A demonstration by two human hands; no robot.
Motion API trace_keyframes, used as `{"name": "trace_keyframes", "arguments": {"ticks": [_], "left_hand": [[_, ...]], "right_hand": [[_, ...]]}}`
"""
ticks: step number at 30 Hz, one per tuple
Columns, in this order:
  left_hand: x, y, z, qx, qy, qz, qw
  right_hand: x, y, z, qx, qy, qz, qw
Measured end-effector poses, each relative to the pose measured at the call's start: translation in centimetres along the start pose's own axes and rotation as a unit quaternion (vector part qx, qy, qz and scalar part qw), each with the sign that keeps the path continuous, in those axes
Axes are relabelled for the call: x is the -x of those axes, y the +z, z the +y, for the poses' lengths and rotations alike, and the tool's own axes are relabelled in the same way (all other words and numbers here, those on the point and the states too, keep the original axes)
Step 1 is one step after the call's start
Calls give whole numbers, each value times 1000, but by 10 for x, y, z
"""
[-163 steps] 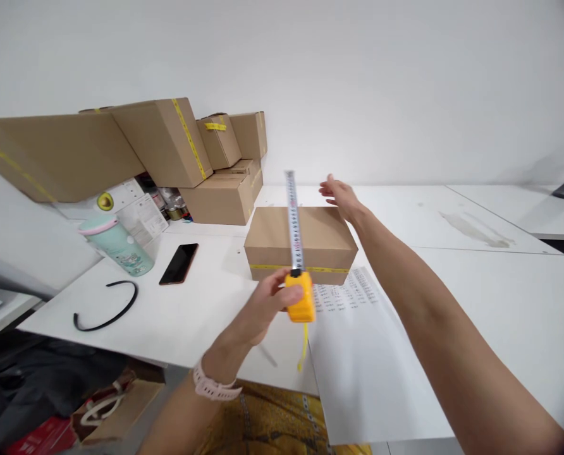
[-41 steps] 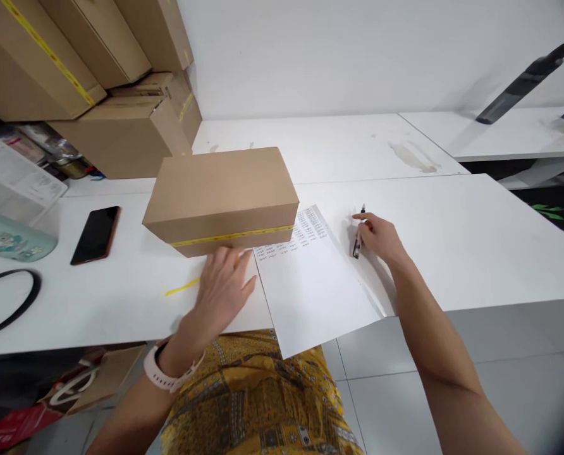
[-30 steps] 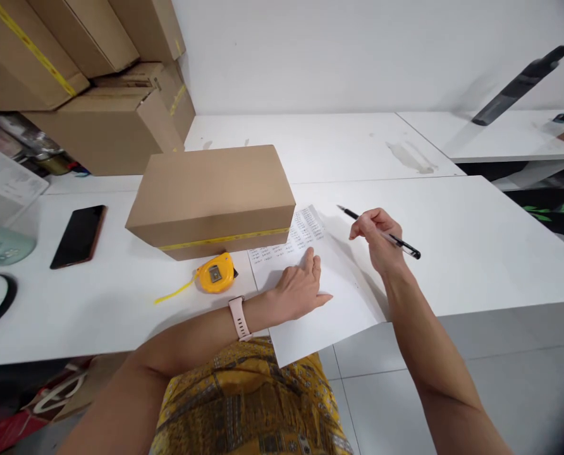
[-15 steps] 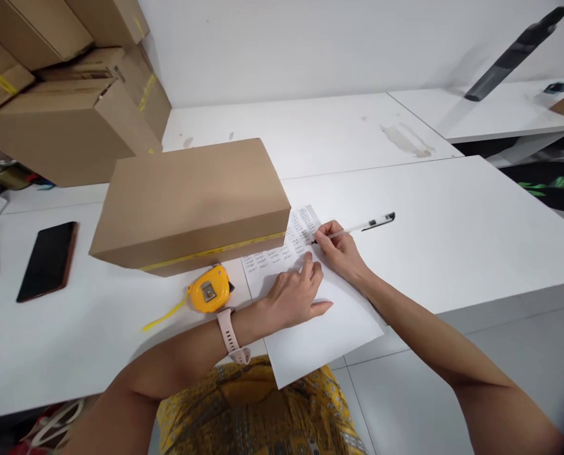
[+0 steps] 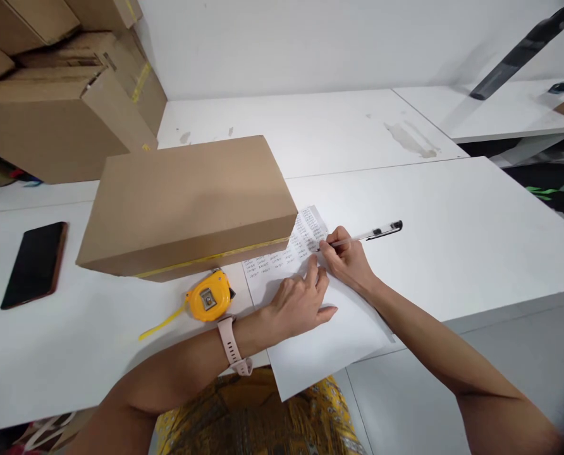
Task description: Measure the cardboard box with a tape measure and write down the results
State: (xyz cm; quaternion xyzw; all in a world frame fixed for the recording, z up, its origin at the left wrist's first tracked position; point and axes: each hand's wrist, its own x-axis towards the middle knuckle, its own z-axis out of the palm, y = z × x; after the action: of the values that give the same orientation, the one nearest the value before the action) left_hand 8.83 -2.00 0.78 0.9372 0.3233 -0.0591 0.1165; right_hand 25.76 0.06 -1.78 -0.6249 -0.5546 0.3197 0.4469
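Worktop (image 5: 434, 221) in white runs across the scene, with stacked cardboard boxes (image 5: 40, 126) at far left. Nearer, left of centre, sits a closed carton (image 5: 191, 189) banded with yellow tape, hiding part of a handwritten paper sheet (image 5: 329, 341). On the sheet, the left hand (image 5: 298, 306) rests palm down, fingers loosely spread, gripping nothing visible; to its right, the right hand (image 5: 351, 262) has its fingers closed in a pinch. A smartphone (image 5: 34, 265) lies left of the carton; a yellow tape measure (image 5: 209, 296) lies just nearer than it. Pinched in the right hand is a slim pen (image 5: 374, 232), tip at the written rows.
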Motion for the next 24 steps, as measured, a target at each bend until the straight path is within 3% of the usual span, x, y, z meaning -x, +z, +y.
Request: {"name": "trace_keyframes", "arguments": {"ticks": [24], "left_hand": [[1,0,3,-40,-2,17,999]], "right_hand": [[-1,1,9,25,-51,-18,998]]}}
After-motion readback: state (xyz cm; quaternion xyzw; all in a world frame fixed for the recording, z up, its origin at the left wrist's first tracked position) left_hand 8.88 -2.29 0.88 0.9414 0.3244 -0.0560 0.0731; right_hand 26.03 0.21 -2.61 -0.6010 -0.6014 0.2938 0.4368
